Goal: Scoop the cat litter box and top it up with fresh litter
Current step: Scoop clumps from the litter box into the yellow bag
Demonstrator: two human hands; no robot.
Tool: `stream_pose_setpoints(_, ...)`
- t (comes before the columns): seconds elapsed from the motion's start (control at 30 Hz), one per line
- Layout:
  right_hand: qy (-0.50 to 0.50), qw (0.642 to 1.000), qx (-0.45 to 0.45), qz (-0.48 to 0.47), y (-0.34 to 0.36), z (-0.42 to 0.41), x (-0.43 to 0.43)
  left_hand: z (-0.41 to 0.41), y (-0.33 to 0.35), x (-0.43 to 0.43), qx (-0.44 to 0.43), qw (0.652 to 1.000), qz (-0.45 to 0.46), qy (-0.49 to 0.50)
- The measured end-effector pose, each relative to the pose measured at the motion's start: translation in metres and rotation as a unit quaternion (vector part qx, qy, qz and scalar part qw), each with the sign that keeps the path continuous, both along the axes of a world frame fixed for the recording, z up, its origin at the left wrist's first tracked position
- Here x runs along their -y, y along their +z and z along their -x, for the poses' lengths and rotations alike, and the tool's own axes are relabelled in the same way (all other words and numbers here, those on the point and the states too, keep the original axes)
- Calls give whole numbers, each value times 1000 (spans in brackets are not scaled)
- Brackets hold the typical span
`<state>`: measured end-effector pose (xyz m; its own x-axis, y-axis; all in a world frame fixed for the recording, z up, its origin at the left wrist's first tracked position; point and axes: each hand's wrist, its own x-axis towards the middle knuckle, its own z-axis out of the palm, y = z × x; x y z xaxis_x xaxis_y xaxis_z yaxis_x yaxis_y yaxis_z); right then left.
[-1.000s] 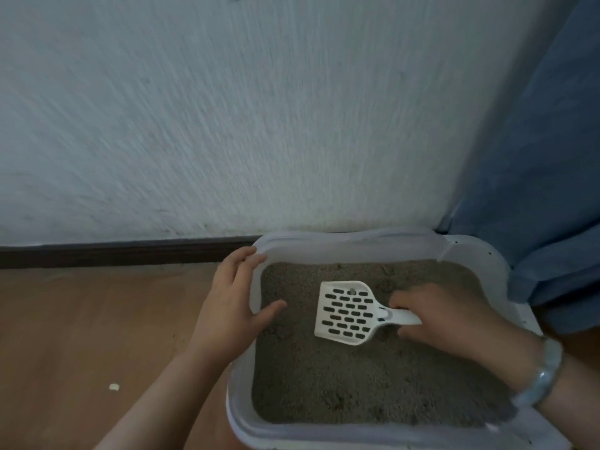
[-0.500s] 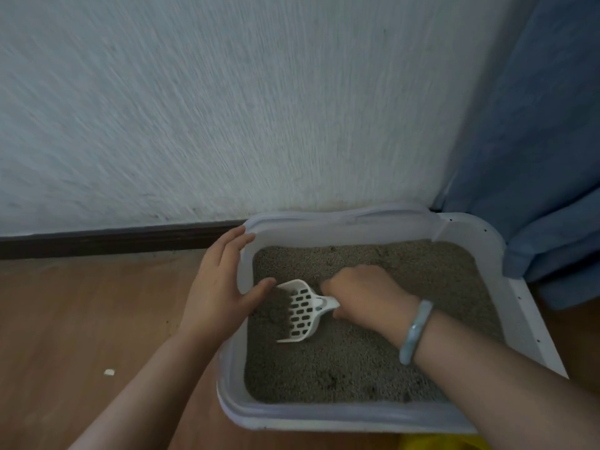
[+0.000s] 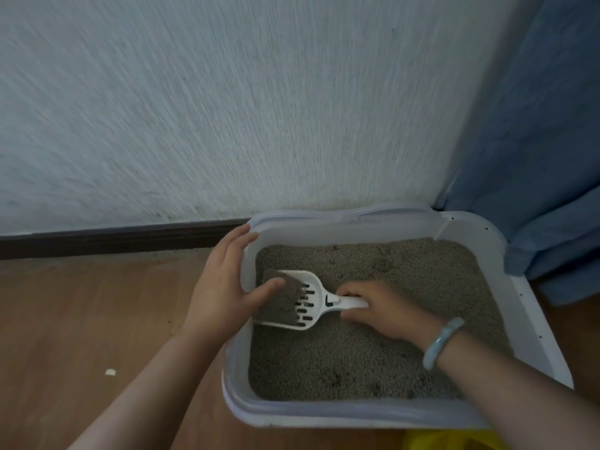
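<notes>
Most of the view is being taken up by a pale textured wall [image 3: 227, 108], with a blue curtain [image 3: 535, 141] hanging at 3 o'clock and a wooden floor [image 3: 81, 319] lying at 8 o'clock. One white litter box [image 3: 341, 220] is sitting on that floor at 5 o'clock, just beside the wall, with grey litter [image 3: 373, 358] covering its bottom. The left hand [image 3: 220, 293] is lying spread over the box's 9 o'clock rim, fingers straight outside and thumb reaching inside over the scoop's load. The right hand [image 3: 386, 310] is curling around the handle of the white slotted scoop [image 3: 313, 295], whose head is pointing to 9 o'clock and carrying a grey heap. A small dark angular mark is showing on the scoop's neck, too small to read. A pale bracelet [image 3: 441, 342] is circling the right wrist.
</notes>
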<state>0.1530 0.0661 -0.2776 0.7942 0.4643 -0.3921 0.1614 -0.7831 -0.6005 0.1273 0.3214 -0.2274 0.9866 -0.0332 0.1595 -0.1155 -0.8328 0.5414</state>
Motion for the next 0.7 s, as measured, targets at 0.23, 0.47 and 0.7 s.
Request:
stream_pose_setpoints(0.23,-35,998,50,-2,10,8,22,2,3,1,1,1000,-19,-9)
stream_pose_setpoints(0.47,-31,997,68,3,25,16,41,4,6,3,-5,1000,-27,-14)
stream_pose_setpoints(0.7,-52,996,68,34,43,33,67,6,9,6,-35,997,-64,-8)
